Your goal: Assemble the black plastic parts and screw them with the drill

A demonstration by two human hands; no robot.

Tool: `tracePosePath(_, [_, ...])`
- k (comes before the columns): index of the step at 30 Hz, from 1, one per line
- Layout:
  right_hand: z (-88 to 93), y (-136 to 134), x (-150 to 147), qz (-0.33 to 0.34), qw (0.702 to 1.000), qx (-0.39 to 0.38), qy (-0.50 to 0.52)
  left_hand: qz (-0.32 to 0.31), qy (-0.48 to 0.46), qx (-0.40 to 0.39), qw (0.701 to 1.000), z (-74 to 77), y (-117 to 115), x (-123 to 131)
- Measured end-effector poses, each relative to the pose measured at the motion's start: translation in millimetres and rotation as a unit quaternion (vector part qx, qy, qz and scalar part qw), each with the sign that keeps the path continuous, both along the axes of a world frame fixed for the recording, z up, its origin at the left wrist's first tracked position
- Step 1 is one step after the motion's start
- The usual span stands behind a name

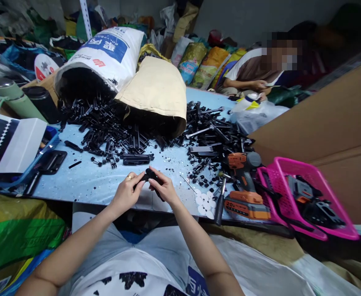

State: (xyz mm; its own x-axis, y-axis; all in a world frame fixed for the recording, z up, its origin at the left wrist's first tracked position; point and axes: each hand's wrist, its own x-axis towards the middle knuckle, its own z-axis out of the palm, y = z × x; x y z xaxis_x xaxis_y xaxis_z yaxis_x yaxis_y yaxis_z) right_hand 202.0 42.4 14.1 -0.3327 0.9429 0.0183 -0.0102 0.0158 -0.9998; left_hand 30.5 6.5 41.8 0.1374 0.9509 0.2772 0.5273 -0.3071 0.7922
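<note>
Both hands meet at the front middle of the blue-topped table (84,185), fingers closed on black plastic parts (151,172). My left hand (128,189) pinches the left end between thumb and fingers. My right hand (164,186) grips the other side, where a dark strip sticks out below the fingers. The parts' exact kind is partly covered by the fingers. Just beyond lies a finished-looking black plastic piece (137,159). Loose black parts (106,127) are heaped behind it, spilling from a white woven sack (106,53) and a beige sack (156,84).
To the right stand an orange cordless drill (244,185), a hammer (220,201), white round discs (205,203) and a pink basket (319,176). A cardboard sheet (328,123) rises behind them. Left are a green bottle (17,98) and a blue tray (51,144). A person (254,74) sits beyond.
</note>
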Motion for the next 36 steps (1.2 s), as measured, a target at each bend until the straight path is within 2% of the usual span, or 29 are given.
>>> tracePosePath(3, [5.7,2,4,0.012,0.998,0.060,-0.034,0.004,0.016,0.015,1.000,2.7,-1,0])
tracePosePath(5, [10.3,3,7,0.023,0.988,0.126,-0.084,0.010,0.037,0.028,0.999,3.3,-2,0])
tracePosePath(9, [19.2,9,12,0.029,0.943,0.280,-0.176,0.037,0.089,0.055,0.994,2.7,-8,1])
tracePosePath(13, [24.3,14,11,0.061,0.917,0.336,-0.207,0.049,0.102,0.073,0.991,-1.3,-10,2])
tracePosePath(16, [25.8,14,12,0.070,0.917,0.328,-0.215,0.050,0.092,0.088,0.991,-5.1,-8,-2])
tracePosePath(20, [23.8,14,19,0.100,0.918,0.302,-0.237,-0.029,0.111,0.099,0.988,-8.2,-4,-14])
tracePosePath(22, [21.7,15,20,0.109,0.915,0.299,-0.248,-0.040,0.114,0.097,0.988,-9.1,-3,-16])
tracePosePath(25, [17.4,10,10,0.080,0.926,0.288,-0.230,0.022,0.075,0.089,0.993,-11.3,-5,-5])
tracePosePath(30, [6.6,-12,-28,-0.051,0.965,0.217,-0.137,0.157,-0.048,0.135,0.977,-18.8,-11,22])
tracePosePath(32, [2.9,-20,-37,-0.062,0.972,0.194,-0.120,0.157,-0.057,0.149,0.975,-19.9,-13,21])
tracePosePath(36, [-1.3,-27,-43,-0.061,0.978,0.169,-0.102,0.112,-0.040,0.140,0.983,-14.9,-8,3])
